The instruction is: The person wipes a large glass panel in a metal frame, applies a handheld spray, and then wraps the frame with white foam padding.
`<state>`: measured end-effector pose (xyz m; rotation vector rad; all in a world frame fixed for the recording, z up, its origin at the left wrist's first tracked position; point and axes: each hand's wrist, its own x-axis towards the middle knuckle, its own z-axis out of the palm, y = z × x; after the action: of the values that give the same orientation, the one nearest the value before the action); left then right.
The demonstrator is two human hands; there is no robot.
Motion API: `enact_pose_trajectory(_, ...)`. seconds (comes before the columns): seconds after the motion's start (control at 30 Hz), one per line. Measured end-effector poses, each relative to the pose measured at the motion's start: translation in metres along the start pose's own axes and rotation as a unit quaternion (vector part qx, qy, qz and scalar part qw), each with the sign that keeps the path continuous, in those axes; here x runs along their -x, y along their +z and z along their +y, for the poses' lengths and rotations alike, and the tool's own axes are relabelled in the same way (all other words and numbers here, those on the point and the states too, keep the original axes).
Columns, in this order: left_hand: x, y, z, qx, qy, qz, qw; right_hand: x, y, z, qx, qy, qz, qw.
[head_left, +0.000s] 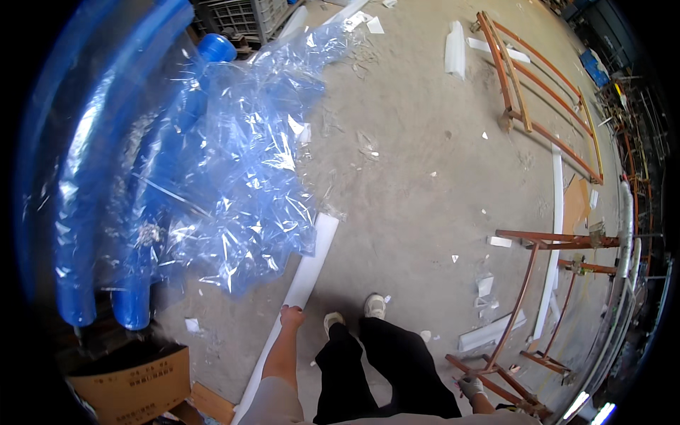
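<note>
My left hand [292, 316] is closed around the edge of a long white foam strip [309, 273]. The strip slants from the lower edge, along my left forearm, up to the blue plastic film. Low on the right, my right hand [471, 388], in a greyish glove, is curled beside a red-brown metal frame [496, 368]. A small dark and pinkish thing shows at its fingers, too small to name. Crumpled clear-blue plastic film [248, 170] lies over the floor ahead on the left, touching the strip's far end.
Blue wrapped rolls [78, 212] stand at the left, above an open cardboard box [134, 382]. Red-brown frames [545, 92] rest at the right, with a long white strip [556, 234] on the floor. A grey crate [241, 18] stands far left. Paper scraps litter the concrete.
</note>
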<state>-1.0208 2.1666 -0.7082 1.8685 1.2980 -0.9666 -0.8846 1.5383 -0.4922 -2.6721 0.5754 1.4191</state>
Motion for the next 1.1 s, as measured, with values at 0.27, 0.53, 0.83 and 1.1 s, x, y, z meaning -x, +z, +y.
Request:
enact_pose_trajectory(0.27, -0.166, 0.047, 0.013, -0.079, -0.022, -0.068, 0.994, -0.088, 0.062, -0.027, -0.009, 0.025, 0.053, 0.998)
enact_pose_trajectory(0.53, -0.164, 0.048, 0.049, -0.198, 0.113, -0.008, 0.974, -0.096, 0.08, -0.066, -0.133, 0.041, 0.0, 0.99)
enact_pose_trajectory(0.83, 0.038, -0.043, 0.136, 0.029, 0.444, 0.172, 0.879, -0.001, 0.04, -0.07, -0.234, 0.032, -0.006, 0.972)
enact_pose_trajectory(1.1, 0.248, -0.201, 0.156, -0.152, 0.512, 0.137, 0.834, 0.108, -0.028, -0.114, -0.313, -0.066, 0.09, 0.943)
